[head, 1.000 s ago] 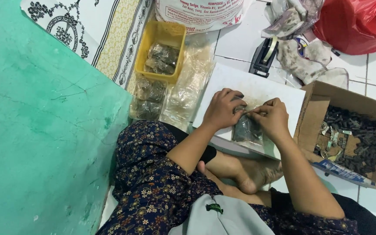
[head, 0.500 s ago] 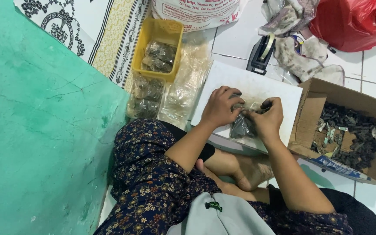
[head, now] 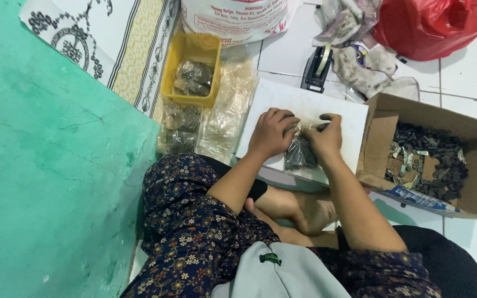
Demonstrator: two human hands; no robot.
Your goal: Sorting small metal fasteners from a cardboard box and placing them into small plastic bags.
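**Small clear bag of dark parts, held at its top on the white board**

The small clear plastic bag (head: 300,155) is packed with dark grey-black pieces, too small to tell apart. It stands roughly upright on the white board (head: 310,107), near the board's front edge, its filled lower part bulging and resting on the surface. Its top is gathered between 2 hands: the left hand (head: 272,133) grips it from the left, fingers curled over the neck, and the right hand (head: 323,137) pinches it from the right. Both hands touch the bag and hide its opening.
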